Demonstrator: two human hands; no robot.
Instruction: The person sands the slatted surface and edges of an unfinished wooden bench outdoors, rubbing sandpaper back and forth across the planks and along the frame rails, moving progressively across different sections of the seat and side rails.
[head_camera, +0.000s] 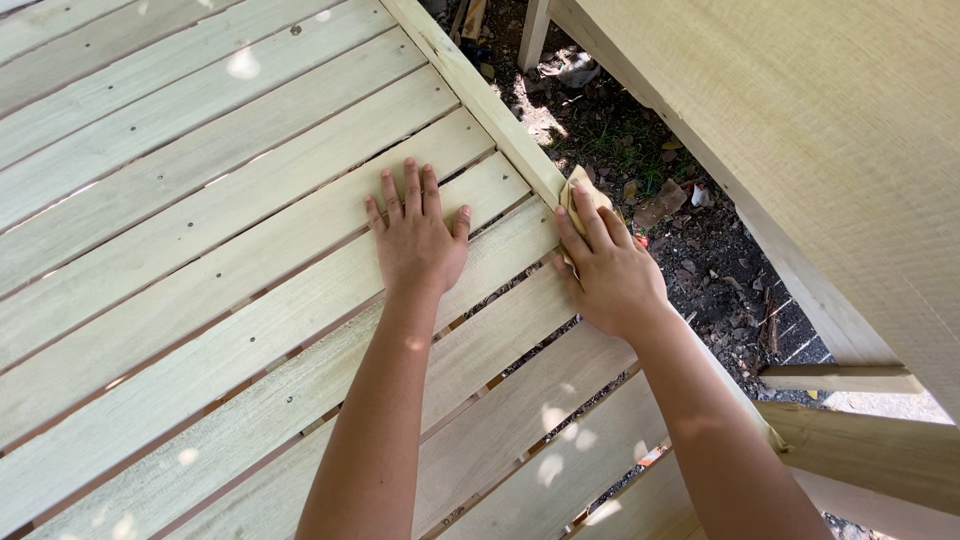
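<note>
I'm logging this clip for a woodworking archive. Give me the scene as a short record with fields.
Setting: outdoors, dappled sunlight
Work surface: slatted wooden panel of pale boards with gaps between them
Left hand: flat on a slat, fingers spread, holding nothing
Right hand: presses a folded piece of sandpaper against the panel's edge rail
Beside: large pale wooden board at right
Below: dark soil with litter
</note>
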